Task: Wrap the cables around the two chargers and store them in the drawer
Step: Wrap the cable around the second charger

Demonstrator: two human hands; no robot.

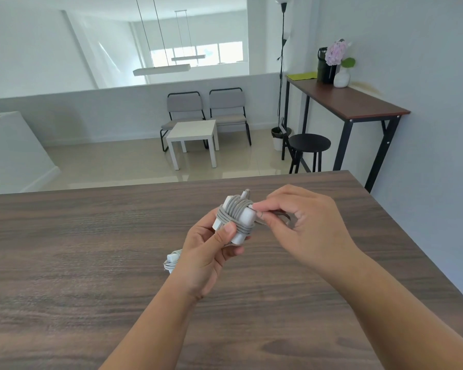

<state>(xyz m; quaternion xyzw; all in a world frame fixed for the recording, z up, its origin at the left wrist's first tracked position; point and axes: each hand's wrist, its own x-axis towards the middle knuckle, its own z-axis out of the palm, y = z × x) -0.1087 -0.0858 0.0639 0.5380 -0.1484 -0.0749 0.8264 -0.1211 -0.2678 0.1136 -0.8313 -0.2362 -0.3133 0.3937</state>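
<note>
My left hand holds a white charger above the dark wooden desk, thumb pressed on its lower face. A grey cable is wound around the charger in several turns, and its plug end sticks up at the top. My right hand pinches the loose end of that cable at the charger's right edge. A second white charger with its cable lies on the desk just left of my left wrist, partly hidden by it. No drawer is in view.
The desk ends at a far edge and a right edge near the wall. Beyond it on the floor stand a white side table, two grey chairs, a black stool and a tall brown table.
</note>
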